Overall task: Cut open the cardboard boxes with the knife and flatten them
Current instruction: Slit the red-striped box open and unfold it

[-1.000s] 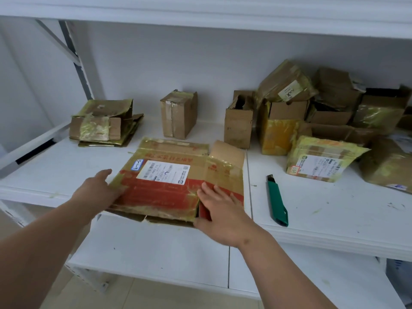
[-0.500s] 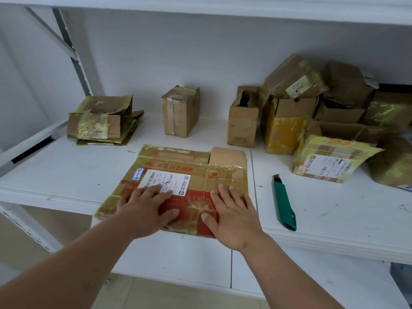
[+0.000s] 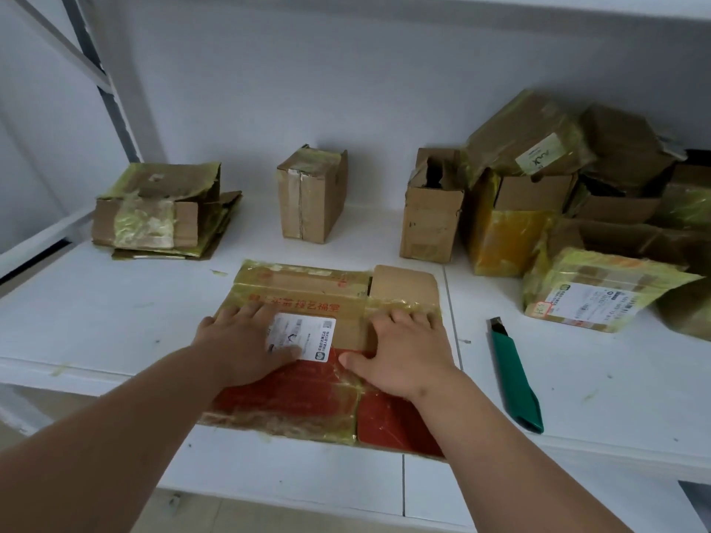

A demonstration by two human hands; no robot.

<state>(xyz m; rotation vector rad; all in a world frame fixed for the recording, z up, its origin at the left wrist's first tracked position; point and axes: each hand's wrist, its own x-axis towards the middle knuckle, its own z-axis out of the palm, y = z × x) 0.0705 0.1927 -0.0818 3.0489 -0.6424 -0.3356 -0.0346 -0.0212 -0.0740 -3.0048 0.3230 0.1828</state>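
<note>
- We see the flattened box (image 3: 307, 332) lying at the front edge of the white shelf (image 3: 115, 309), tan above, red below, wrapped in yellowish tape, a white label near its middle.
- Our left hand (image 3: 242, 352) and right hand (image 3: 404, 352) press flat on it, fingers straight and slightly spread.
- The green knife (image 3: 515, 378) lies just right, untouched.
- The left hand covers part of the label; its print is unreadable.
</note>
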